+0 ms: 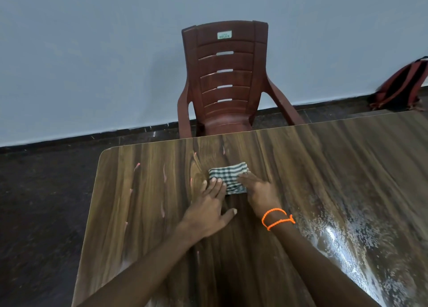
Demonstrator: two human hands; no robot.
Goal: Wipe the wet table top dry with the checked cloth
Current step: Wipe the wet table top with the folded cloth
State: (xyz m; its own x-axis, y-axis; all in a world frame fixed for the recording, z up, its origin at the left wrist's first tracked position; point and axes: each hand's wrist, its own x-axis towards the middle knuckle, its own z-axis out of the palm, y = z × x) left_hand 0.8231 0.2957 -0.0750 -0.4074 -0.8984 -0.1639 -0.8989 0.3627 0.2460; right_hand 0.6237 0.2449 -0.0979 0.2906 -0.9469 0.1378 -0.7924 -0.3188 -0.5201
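A folded green-and-white checked cloth (229,176) lies flat on the dark wood-grain table top (143,191), near its far edge. My left hand (209,208) rests flat with its fingertips on the cloth's left near corner. My right hand (260,192), with an orange cord bracelet at the wrist, presses its fingers on the cloth's right side. Both palms lie mostly on the table. A wet, shiny patch with fine droplets (342,242) covers the table's right part.
A brown plastic chair (228,79) stands against the table's far edge, in front of a pale blue wall. A red-and-black backpack (403,86) leans on the floor at the far right. Dark floor lies to the left of the table's rounded corner (104,151).
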